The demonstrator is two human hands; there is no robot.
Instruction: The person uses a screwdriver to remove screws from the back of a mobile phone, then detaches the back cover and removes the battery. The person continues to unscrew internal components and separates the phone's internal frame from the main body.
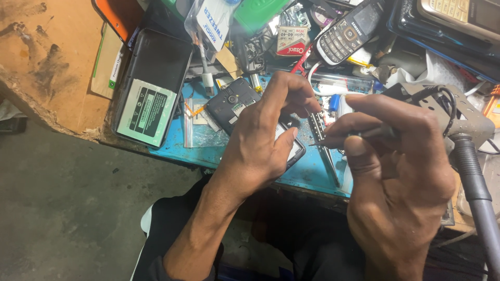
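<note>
At the far left, a wooden board (47, 57) is seen, and just right of it a dark tablet (156, 83) lies face down with a flat battery (146, 112) resting on its near end. Further right, a blue mat (312, 174) is spread over the cluttered bench. On this mat an opened phone (232, 104) is laid, its dark inner back turned up. The near end of the phone is covered by the left hand (263, 138), whose fingers are curled down on it and whose thumb is pressed along its near right edge, so the phone is held fast. Right of it, the right hand (396, 171) is closed around a thin pointed tool (338, 138), pinched between thumb and fingers, its tip aimed left toward the phone's edge, just short of the left thumb. Far behind, a keypad phone (346, 31) is propped among loose parts. At the far right, a grey hose (476, 187) is seen running toward the near edge.
</note>
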